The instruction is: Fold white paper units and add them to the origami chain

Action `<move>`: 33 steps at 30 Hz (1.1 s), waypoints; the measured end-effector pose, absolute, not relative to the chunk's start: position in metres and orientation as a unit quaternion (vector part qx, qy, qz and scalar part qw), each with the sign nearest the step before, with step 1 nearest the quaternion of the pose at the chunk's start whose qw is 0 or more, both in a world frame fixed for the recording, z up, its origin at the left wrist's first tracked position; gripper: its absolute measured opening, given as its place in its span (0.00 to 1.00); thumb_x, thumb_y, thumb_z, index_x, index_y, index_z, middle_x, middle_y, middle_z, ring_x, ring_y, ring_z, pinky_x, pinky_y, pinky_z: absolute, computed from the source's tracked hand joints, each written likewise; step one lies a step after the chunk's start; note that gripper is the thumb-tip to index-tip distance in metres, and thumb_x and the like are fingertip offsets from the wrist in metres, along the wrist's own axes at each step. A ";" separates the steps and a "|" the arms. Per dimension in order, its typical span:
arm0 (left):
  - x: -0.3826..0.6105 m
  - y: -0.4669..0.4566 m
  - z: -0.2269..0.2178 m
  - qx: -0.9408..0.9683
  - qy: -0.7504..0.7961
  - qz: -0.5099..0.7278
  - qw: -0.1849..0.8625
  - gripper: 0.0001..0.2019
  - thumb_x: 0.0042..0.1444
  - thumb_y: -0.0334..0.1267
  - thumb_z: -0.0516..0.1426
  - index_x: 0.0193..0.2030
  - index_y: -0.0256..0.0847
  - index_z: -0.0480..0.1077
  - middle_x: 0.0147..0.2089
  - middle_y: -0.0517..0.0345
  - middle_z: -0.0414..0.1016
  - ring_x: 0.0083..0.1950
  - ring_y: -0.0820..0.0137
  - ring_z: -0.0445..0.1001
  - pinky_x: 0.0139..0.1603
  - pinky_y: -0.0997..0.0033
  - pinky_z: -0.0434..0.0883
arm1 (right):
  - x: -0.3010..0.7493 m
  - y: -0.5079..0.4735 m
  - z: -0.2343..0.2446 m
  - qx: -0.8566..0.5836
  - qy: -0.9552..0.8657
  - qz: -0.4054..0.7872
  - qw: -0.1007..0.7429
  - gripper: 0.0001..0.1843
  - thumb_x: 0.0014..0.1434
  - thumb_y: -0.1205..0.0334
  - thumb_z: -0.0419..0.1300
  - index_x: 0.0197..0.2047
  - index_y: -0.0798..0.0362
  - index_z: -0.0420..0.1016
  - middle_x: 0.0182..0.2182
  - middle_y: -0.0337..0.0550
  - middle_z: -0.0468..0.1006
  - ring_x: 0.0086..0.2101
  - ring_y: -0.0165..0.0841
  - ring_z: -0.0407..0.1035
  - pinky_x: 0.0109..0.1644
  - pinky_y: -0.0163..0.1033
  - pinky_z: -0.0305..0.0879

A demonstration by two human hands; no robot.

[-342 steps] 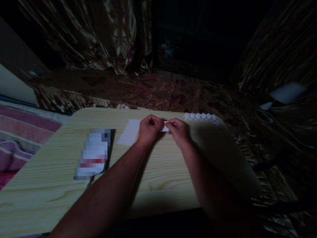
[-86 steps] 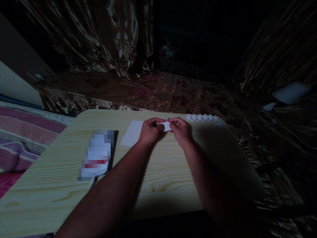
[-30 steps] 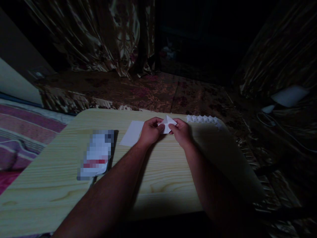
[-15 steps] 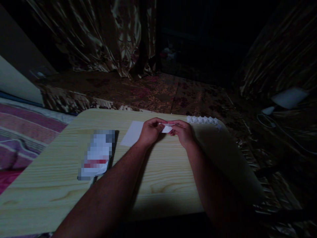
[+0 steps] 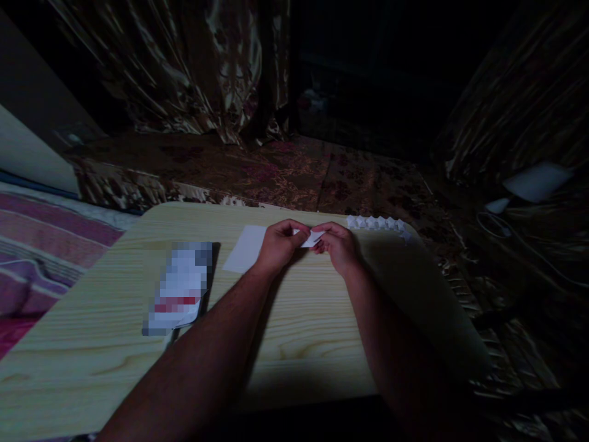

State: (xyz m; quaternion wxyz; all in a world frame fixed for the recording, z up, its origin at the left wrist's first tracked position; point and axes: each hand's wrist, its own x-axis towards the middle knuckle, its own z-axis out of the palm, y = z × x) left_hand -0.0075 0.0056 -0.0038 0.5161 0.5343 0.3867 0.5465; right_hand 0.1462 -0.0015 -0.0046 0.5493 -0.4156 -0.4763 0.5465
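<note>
1. Together, the left hand (image 5: 280,245) and the right hand (image 5: 342,247) pinch a small white paper (image 5: 313,237) between them, thumbs and fingers nearly closed on it.
2. That paper is over the far half of the table (image 5: 304,344) (its folds are perhaps too dim to read).
3. A flat white sheet (image 5: 243,248) lies just beside the left hand.
4. Small white stars (image 5: 372,223) stand along the far edge, near the right hand.
</note>
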 end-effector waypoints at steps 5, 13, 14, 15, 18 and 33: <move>-0.007 0.008 -0.005 0.511 0.412 0.565 0.499 0.15 0.43 0.40 0.65 0.38 0.38 0.74 0.29 0.59 0.73 0.27 0.75 0.67 0.28 0.76 0.64 | 0.147 -0.002 -0.002 -0.417 -0.466 0.549 0.555 0.19 0.51 0.59 0.57 0.48 0.52 0.69 0.24 0.38 0.77 0.23 0.30 0.72 0.24 0.32 0.65; -0.007 0.007 -0.003 0.496 0.438 0.567 0.491 0.18 0.41 0.42 0.65 0.40 0.36 0.75 0.29 0.57 0.74 0.27 0.73 0.69 0.30 0.73 0.67 | 0.144 -0.002 -0.005 -0.455 -0.502 0.526 0.513 0.16 0.50 0.50 0.63 0.29 0.55 0.70 0.23 0.40 0.75 0.23 0.28 0.70 0.23 0.30 0.62; -0.007 0.006 -0.003 0.492 0.437 0.567 0.495 0.19 0.41 0.42 0.66 0.40 0.36 0.75 0.29 0.57 0.74 0.27 0.73 0.69 0.30 0.72 0.67 | 0.143 -0.002 -0.005 -0.459 -0.504 0.523 0.511 0.16 0.50 0.50 0.62 0.29 0.55 0.70 0.22 0.40 0.75 0.23 0.27 0.70 0.23 0.30 0.62; -0.007 0.006 -0.002 0.487 0.435 0.568 0.501 0.19 0.40 0.43 0.66 0.40 0.36 0.75 0.29 0.57 0.75 0.27 0.73 0.69 0.30 0.72 0.67 | 0.143 -0.002 -0.005 -0.462 -0.505 0.521 0.510 0.16 0.50 0.50 0.62 0.29 0.55 0.70 0.22 0.40 0.75 0.23 0.27 0.69 0.23 0.30 0.62; -0.006 0.005 -0.001 0.478 0.422 0.568 0.520 0.21 0.38 0.44 0.67 0.40 0.36 0.75 0.30 0.56 0.75 0.28 0.72 0.70 0.32 0.71 0.68 | 0.142 -0.002 -0.005 -0.462 -0.513 0.515 0.508 0.16 0.51 0.49 0.61 0.28 0.56 0.70 0.22 0.41 0.75 0.22 0.27 0.69 0.22 0.30 0.62; -0.002 -0.001 0.004 0.485 0.397 0.548 0.555 0.20 0.39 0.44 0.67 0.37 0.36 0.72 0.27 0.57 0.75 0.24 0.74 0.69 0.25 0.74 0.65 | 0.140 -0.003 -0.007 -0.466 -0.535 0.489 0.508 0.18 0.54 0.47 0.58 0.27 0.56 0.72 0.19 0.39 0.74 0.18 0.25 0.66 0.21 0.30 0.61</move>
